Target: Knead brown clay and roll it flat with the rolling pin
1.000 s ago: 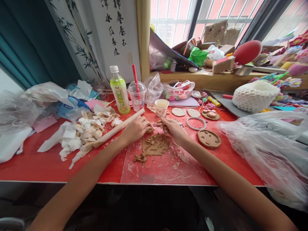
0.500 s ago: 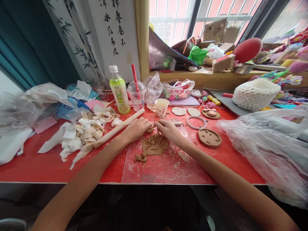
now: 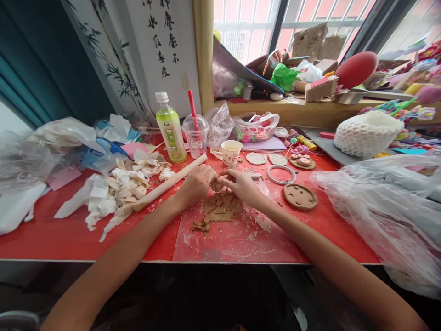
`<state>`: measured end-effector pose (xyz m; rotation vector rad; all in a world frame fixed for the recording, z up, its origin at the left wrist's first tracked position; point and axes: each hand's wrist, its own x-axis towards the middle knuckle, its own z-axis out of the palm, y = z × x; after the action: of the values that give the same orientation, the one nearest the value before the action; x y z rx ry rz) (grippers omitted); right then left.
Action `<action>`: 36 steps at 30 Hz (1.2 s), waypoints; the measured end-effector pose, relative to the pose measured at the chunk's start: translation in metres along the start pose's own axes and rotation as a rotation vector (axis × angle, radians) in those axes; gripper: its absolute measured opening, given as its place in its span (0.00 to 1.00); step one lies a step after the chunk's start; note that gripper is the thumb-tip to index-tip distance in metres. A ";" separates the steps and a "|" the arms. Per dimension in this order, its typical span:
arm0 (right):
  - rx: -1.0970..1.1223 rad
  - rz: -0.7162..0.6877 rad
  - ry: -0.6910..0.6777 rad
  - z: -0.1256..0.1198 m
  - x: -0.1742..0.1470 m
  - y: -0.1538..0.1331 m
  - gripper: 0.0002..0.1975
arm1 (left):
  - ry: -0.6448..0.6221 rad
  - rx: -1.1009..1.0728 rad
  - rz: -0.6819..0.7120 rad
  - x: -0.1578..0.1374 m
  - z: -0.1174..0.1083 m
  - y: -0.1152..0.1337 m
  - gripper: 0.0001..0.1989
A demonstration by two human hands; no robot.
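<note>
Between my two hands is a small lump of brown clay (image 3: 216,184). My left hand (image 3: 197,183) is closed round its left side. From the right, my right hand (image 3: 239,184) touches it with thumb and fingers bent together. Just below lies a flat, rough-topped slab of brown clay (image 3: 223,209) on a clear plastic sheet (image 3: 237,250). Crumbly clay scraps (image 3: 201,225) sit at the slab's lower left. To the right are a round clay disc with a raised rim (image 3: 300,197) and a pale ring (image 3: 281,174).
A wooden rolling pin (image 3: 172,181) slants left of my hands beside crumpled tissues (image 3: 120,191). Behind stand a paper cup (image 3: 231,153), a plastic cup with a red straw (image 3: 195,138) and a green drink bottle (image 3: 170,131). Clear plastic bags (image 3: 382,197) spread over the right side.
The clay lump has risen slightly and shows more plainly between my hands. My right fingers have shifted a little left and now meet it. The slab and scraps have stayed put.
</note>
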<state>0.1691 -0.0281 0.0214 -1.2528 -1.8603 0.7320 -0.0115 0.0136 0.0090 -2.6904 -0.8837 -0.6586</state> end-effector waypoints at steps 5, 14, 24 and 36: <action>-0.137 -0.046 -0.115 0.001 0.000 -0.001 0.11 | 0.105 -0.131 -0.128 -0.001 -0.005 0.007 0.14; -0.492 -0.106 -0.065 0.008 0.000 0.007 0.11 | 0.188 -0.589 -0.428 0.005 -0.019 0.003 0.13; -0.585 -0.114 -0.034 0.005 0.000 0.010 0.14 | 0.100 -0.582 -0.544 0.004 -0.020 0.003 0.21; -0.461 -0.045 -0.061 0.002 0.000 0.015 0.20 | 0.109 -0.650 -0.562 0.006 -0.016 0.001 0.13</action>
<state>0.1748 -0.0231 0.0087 -1.4751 -2.1777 0.3249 -0.0122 0.0101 0.0255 -2.8751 -1.6556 -1.4051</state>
